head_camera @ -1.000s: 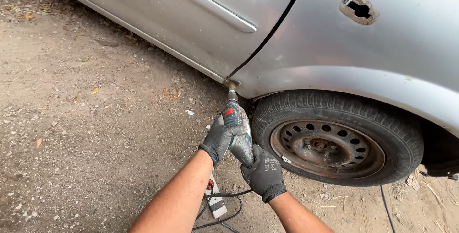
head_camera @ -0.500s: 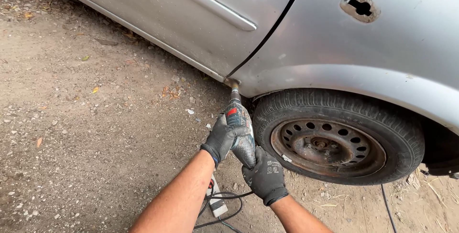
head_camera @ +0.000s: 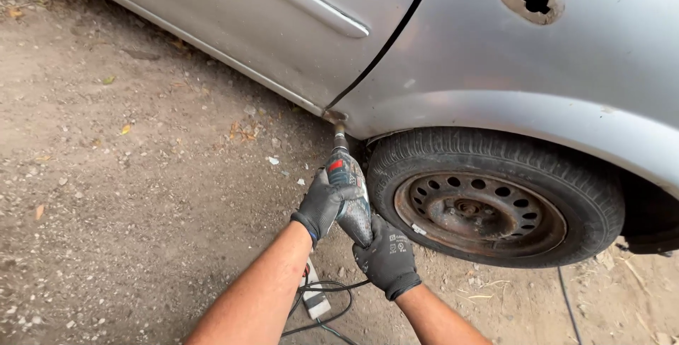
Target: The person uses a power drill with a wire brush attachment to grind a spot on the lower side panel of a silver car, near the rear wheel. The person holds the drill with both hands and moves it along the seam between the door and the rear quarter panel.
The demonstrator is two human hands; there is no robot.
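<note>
- Left hand (head_camera: 324,203), in a dark work glove, is wrapping closed round the front half of a corded power tool (head_camera: 348,193), just behind its red patch.
- Right hand (head_camera: 387,256), gloved the same, is gripping the rear of the tool body from below; the two gloves are touching along the housing.
- Tool is sitting directly ahead of and above both hands, with the left hand nearer the working end.
- Long axis is running from the hands up toward the car, only slightly tilted; the nose is pointing at the sill corner (head_camera: 334,115), where the door seam meets the wheel arch.
- Tip is meeting a bare, rusty spot there; the type of bit is too small to tell.
- Rear tyre (head_camera: 495,203) on a rusted steel rim is standing just beside the tool, on the right-hand side.
- Black cable (head_camera: 322,302) and a white extension socket are lying on the dirt ground (head_camera: 127,196) under the forearms.
</note>
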